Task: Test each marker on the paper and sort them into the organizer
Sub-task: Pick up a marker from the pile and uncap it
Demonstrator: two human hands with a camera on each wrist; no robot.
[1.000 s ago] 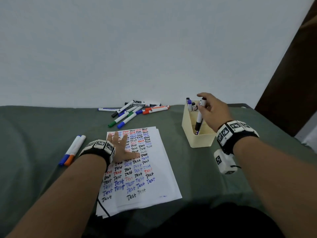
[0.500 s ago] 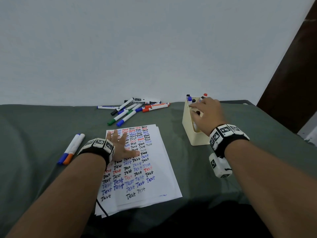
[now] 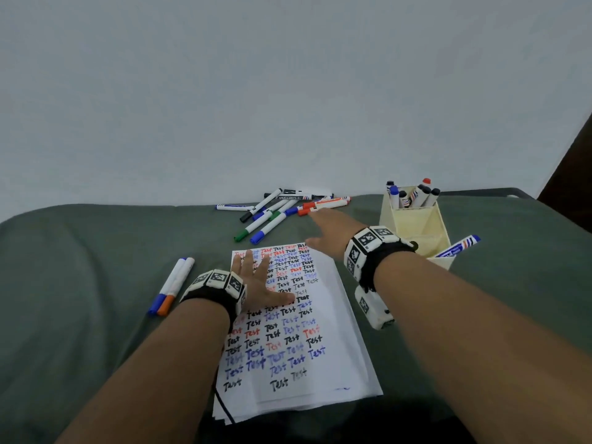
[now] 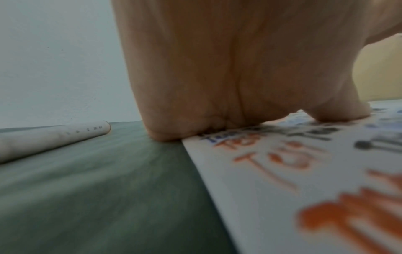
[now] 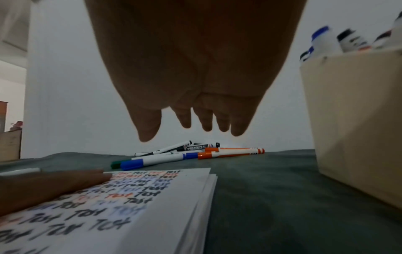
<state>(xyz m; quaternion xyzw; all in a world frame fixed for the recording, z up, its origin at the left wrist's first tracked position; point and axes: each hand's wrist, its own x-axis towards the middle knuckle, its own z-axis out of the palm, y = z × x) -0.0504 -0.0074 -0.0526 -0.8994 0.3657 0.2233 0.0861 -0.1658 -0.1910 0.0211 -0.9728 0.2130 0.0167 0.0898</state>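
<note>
My right hand (image 3: 331, 233) had left the organizer (image 3: 413, 224) at right of frame, its grip spread and empty above bare worktop (image 3: 96, 283), near the marker pile (image 3: 282, 209) at center. My left hand (image 3: 256, 283) stayed flat on the paper (image 3: 336, 331), fingers splayed near its upper-left edge.
</note>
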